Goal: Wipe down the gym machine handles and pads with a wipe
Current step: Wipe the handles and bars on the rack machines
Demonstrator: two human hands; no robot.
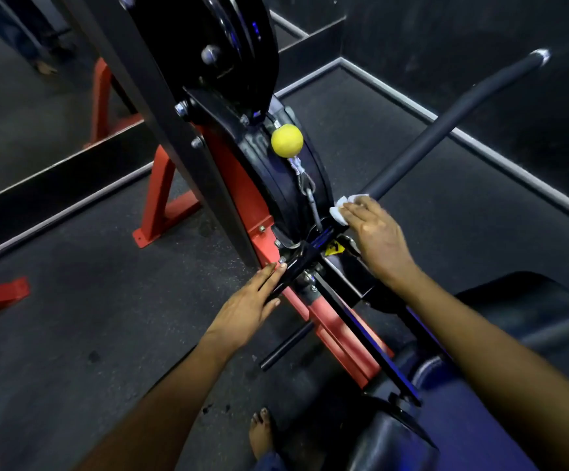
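At the base of a red-and-black gym machine [242, 185], the right hand [378, 239] presses a white wipe [342, 207] with flat fingers against the inner end of a long black handle bar [446, 130], which runs up and right to a metal-capped tip. The left hand [252, 300], fingers straight and grasping nothing, rests on a glossy black bracket [296, 266]. A yellow warning label [334, 249] beside the bracket bears a symbol too small to read. A yellow ball [287, 140] sits on the cable against the black cam. Black pads [520, 300] at lower right are dim and partly cut off. A bare foot [262, 433] shows on the dark floor [72, 300].
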